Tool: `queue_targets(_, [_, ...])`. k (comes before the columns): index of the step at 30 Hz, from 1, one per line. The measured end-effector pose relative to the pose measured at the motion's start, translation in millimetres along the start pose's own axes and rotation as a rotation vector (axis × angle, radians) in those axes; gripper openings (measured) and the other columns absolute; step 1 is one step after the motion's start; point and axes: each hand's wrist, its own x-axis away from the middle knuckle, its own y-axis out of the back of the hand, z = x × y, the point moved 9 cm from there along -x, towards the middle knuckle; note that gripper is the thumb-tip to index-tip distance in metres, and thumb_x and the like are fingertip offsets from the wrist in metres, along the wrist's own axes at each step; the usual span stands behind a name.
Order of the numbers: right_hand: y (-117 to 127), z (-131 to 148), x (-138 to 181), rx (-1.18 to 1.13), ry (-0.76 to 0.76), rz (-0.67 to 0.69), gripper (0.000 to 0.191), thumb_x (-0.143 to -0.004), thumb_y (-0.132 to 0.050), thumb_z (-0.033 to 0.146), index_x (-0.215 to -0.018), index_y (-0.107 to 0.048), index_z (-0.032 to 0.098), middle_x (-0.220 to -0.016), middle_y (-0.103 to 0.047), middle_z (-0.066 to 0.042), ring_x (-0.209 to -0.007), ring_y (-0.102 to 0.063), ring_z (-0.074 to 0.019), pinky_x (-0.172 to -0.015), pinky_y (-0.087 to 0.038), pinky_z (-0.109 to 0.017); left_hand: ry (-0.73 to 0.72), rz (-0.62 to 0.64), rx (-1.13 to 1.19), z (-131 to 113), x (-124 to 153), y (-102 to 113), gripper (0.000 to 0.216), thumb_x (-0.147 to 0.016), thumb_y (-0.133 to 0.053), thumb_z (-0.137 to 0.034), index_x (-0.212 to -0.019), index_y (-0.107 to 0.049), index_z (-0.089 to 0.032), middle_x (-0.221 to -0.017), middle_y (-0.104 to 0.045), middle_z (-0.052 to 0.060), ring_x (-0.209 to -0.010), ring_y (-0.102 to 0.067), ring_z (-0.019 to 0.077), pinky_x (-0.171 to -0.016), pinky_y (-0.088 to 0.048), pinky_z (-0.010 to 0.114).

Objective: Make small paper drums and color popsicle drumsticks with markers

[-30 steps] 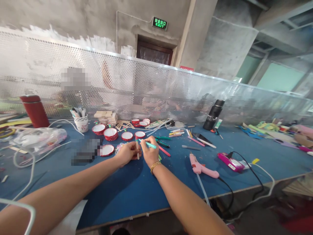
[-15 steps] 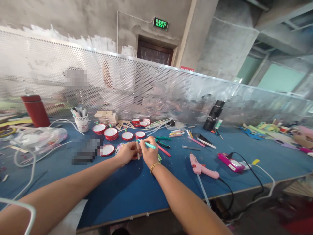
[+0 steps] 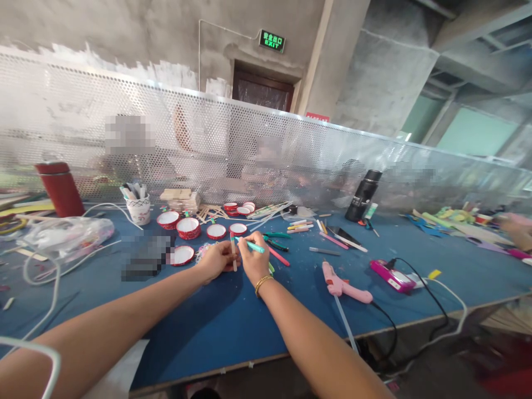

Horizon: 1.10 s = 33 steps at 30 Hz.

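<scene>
My left hand (image 3: 216, 259) is closed on a pale craft stick (image 3: 233, 250), holding it upright over the blue table (image 3: 233, 316). My right hand (image 3: 254, 259), with a gold bracelet on the wrist, grips a teal pen (image 3: 253, 245) whose tip touches the upper part of the stick. Both hands meet near the middle of the table. Red-rimmed round lids (image 3: 188, 227) lie just behind them.
A pink glue gun (image 3: 343, 284) and a pink device (image 3: 393, 275) with a cable lie to the right. A black bottle (image 3: 363, 195), a red flask (image 3: 60, 188), a cup of pens (image 3: 138, 206), pliers (image 3: 275, 237), loose sticks and a perforated metal screen (image 3: 291, 149) stand behind.
</scene>
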Motion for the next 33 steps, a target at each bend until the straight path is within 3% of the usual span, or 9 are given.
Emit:
queue_targets(14, [-5, 8, 4, -0.019, 0.008, 0.070, 0.024, -0.087, -0.059, 0.038, -0.071, -0.049, 0.024, -0.067, -0.058, 0.003, -0.065, -0.055, -0.0161, -0.067, -0.044, -0.028, -0.004, 0.001, -0.012, -2, 1, 0, 0.028, -0.063, -0.085, -0.019, -0.075, -0.060, -0.018, -0.066, -0.067, -0.004, -0.055, -0.063, 0.0116, -0.058, -0.052, 0.024])
queue_targets(23, [0, -4, 1, 0.003, -0.021, 0.009, 0.023, -0.086, -0.059, 0.040, -0.072, -0.048, 0.024, -0.066, -0.057, 0.003, -0.064, -0.056, -0.0174, -0.066, -0.042, -0.030, 0.002, 0.016, 0.006, 2, -2, 2, 0.033, -0.058, -0.088, -0.023, -0.077, -0.062, -0.018, -0.073, -0.071, -0.001, -0.068, -0.070, 0.0174, -0.065, -0.056, 0.028])
queue_targets(33, [-3, 6, 4, -0.005, -0.004, 0.051, 0.024, -0.086, -0.059, 0.037, -0.070, -0.047, 0.024, -0.066, -0.056, 0.004, -0.064, -0.055, -0.0158, -0.066, -0.043, -0.028, -0.001, -0.011, 0.009, -3, 2, 0, 0.039, -0.052, -0.093, -0.027, -0.073, -0.061, -0.017, -0.065, -0.068, -0.003, -0.058, -0.064, 0.0122, -0.058, -0.054, 0.024])
